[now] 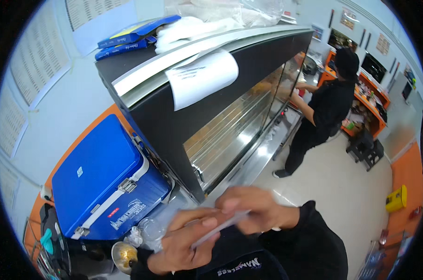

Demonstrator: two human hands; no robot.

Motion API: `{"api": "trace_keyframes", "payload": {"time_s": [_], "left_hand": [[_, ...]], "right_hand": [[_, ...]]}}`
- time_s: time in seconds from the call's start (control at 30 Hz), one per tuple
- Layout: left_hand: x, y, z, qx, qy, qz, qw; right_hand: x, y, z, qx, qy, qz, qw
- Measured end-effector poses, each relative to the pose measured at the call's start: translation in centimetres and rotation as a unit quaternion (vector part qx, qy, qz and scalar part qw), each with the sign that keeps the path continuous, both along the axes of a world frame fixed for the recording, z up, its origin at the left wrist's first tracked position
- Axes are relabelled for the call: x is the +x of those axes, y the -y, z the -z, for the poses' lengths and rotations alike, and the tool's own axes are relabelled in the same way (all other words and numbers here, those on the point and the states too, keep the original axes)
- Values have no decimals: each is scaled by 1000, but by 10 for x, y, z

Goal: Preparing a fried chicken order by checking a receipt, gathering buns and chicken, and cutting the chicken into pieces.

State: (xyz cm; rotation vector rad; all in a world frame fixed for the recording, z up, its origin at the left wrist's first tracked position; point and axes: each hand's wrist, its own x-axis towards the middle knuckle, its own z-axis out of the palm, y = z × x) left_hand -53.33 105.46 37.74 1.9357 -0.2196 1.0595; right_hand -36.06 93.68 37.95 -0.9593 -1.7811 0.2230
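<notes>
My left hand (190, 236) pinches a small flat whitish piece (220, 227), thin like paper or plastic, between thumb and fingers. My right hand (255, 210) is at its other end, fingers curled against it and blurred; its exact grip is hard to see. Both hands are close together in front of my dark apron (239, 264). Beyond them stands a black-framed glass display cabinet (159, 140) with metal racks inside. A white sheet of paper (204, 78) with writing hangs over its upper edge.
At left is a blue cooler box (103, 175) with white straps. A metal bowl (124, 257) and crumpled paper (134, 236) lie below it. Blue boxes (127, 38) and white cloth-like material (194, 31) top the cabinet. A person in black (332, 101) works at the far counter, near black stools (365, 148).
</notes>
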Motion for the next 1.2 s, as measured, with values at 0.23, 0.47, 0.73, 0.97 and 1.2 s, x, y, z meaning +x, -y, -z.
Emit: {"api": "trace_keyframes", "payload": {"time_s": [0.23,0.47,0.73,0.97,1.2], "left_hand": [[78,-35,-141,483,-113,-388,777],[174,-6,-122,598,1,-445,666],[302,2,-134,504,10,-364,783],[294,-10,-131,560,32,-373,739],[182,-7,-136,355,13,-324,877]], "right_hand": [[134,50,-85,207,-150,185,949],[220,88,-81,224,-141,273,925],[254,100,-83,173,-101,257,946],[286,77,-140,136,-56,220,964],[220,34,-166,92,26,-40,995]]}}
